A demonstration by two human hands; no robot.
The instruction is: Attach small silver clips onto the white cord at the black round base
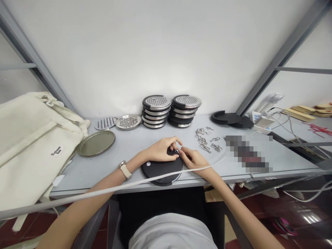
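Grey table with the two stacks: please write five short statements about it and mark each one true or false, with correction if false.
1. The left stack stands beside the right stack. True.
2. The small metal clasps lie left of both stacks. False: they lie in front of the right stack, toward the right.
3. The left hand and the right hand are both at the black disc. True.
4. The watch is on the right wrist. False: it is on the left wrist.
5. The pale bag is at the picture's left side. True.
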